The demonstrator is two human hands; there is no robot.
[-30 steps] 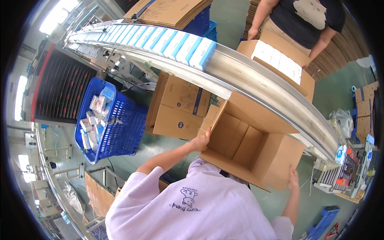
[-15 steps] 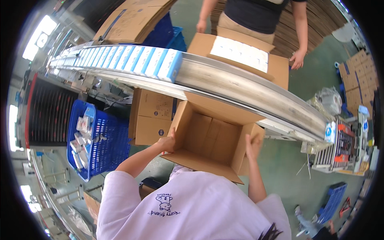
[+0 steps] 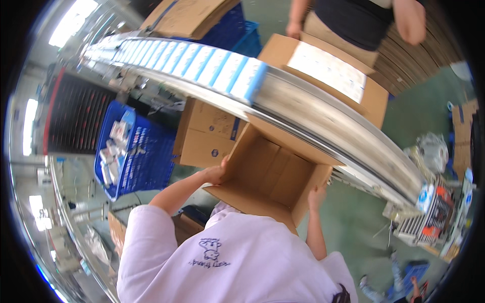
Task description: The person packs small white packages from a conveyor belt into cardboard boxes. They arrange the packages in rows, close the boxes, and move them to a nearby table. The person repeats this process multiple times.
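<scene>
An open cardboard box [image 3: 273,169], with nothing inside it, is in front of my body, its far flap against the near side of the conveyor [image 3: 323,121]. My left hand [image 3: 216,171] grips the box's left wall near the front corner. At the right wall, my right hand [image 3: 317,197] is closed on the box edge; its fingers are somewhat blurred. On the conveyor's left stretch stands a row of blue-and-white packs [image 3: 217,68].
Across the conveyor, a co-worker [image 3: 348,22] stands behind an open carton [image 3: 376,96] filled with white packs [image 3: 328,68]. To my left are a blue basket [image 3: 151,161] of small packs and another carton [image 3: 207,136]. A metal rack [image 3: 422,222] is at the right.
The view has turned, shifting the surroundings. My right hand has moved lower along the box's right side. The co-worker's hand at the right has lifted away from their carton.
</scene>
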